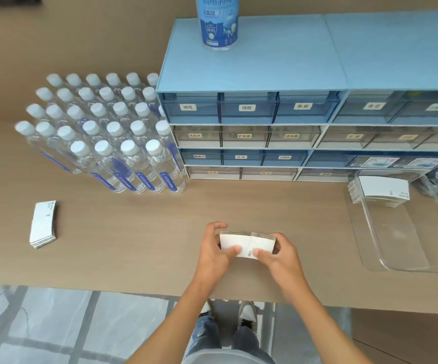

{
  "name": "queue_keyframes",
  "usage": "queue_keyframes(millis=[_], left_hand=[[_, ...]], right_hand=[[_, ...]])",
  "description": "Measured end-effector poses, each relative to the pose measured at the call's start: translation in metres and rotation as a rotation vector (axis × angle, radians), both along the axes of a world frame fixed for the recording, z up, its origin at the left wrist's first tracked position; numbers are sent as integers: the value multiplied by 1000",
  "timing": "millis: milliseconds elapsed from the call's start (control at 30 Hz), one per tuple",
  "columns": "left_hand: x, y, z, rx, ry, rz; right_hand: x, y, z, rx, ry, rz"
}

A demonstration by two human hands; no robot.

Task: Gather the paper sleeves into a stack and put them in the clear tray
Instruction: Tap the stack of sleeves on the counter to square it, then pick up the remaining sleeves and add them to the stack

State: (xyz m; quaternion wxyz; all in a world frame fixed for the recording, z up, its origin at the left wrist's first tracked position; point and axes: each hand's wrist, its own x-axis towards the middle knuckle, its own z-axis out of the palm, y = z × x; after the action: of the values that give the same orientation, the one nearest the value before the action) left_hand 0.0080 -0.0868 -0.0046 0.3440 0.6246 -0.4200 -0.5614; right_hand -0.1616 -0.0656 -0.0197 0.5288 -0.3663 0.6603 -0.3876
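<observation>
Both hands, left hand [214,249] and right hand [278,254], have fingers closed around a stack of white paper sleeves [248,243] above the tan worktop [133,232]. Uneven squeezing could fan the stack before reaching the clear plastic tray [407,258] at right.

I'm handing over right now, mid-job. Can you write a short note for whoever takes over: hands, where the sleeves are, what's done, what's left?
Left hand and right hand: together gripping the held stack of paper sleeves at the front of the table, squaring it.
Done: one sleeve stack in the tray, at the far end of the clear tray on the right.
Left: put the held stack in the tray, then fetch the loose sleeve stack lying at the left, near the water bottles.
</observation>
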Motion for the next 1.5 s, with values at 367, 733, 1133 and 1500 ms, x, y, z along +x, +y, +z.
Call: queue_keyframes(millis=[367,733,1133,1500], left_hand=[[-15,1,46,122,221,320],[34,19,61,88,187,498],[190,60,66,77,165,751],[311,99,56,129,164,1036]], right_hand=[[3,-10,48,-9,-219,-141],[59,-27,62,104,-185,21],[225,-28,84,88,-83,309],[371,-15,83,10,164,575]])
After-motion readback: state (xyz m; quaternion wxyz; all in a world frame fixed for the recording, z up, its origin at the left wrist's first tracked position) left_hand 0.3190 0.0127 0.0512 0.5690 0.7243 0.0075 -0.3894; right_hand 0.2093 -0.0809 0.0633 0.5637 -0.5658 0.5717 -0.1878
